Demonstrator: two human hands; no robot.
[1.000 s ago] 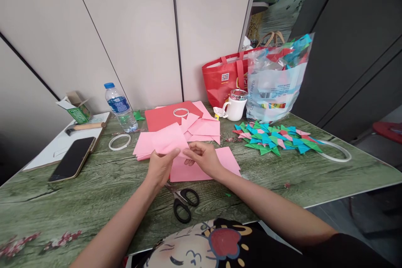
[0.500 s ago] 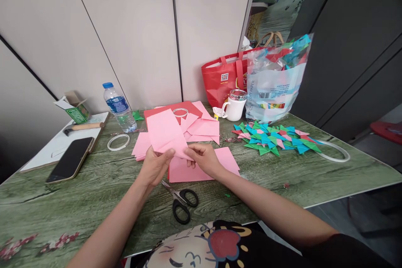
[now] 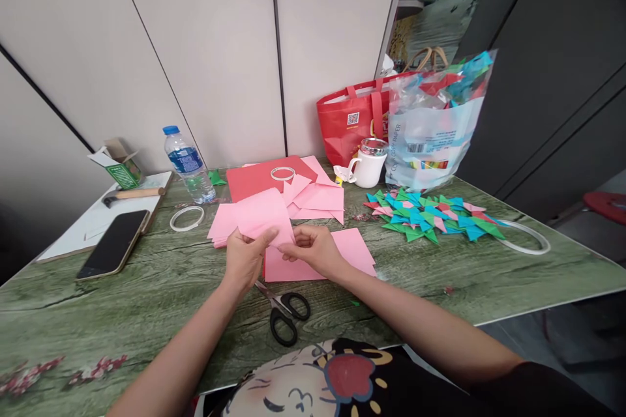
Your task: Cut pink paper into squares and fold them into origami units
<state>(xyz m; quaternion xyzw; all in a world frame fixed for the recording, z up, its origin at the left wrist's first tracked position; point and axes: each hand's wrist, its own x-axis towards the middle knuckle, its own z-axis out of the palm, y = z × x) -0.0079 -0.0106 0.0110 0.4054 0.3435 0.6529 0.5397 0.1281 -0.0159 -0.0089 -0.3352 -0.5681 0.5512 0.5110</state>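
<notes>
A sheet of pink paper (image 3: 267, 210) is held between my two hands above the table, its far end curling over. My left hand (image 3: 246, 257) pinches its near left edge with the thumb on top. At the near right corner, my right hand (image 3: 315, 251) has its fingers closed on the same sheet. Below lies more pink paper (image 3: 317, 269), with a stack of pink pieces (image 3: 221, 221) to the left. Black-handled scissors (image 3: 284, 313) rest on the table just nearer to me, blade tips partly hidden by my left hand.
Red paper (image 3: 244, 179) and a tape ring (image 3: 282, 173) lie behind. A bottle (image 3: 188, 166), phone (image 3: 113, 244) and hammer (image 3: 134, 193) stand or lie left. A white mug (image 3: 369, 166), red bag (image 3: 342, 124), plastic bag (image 3: 425, 143) and folded paper pieces (image 3: 430, 215) are right.
The pink sheet's far end has come down and curled toward me. My right hand's fingers have shifted slightly at its near edge. The view has moved a little.
</notes>
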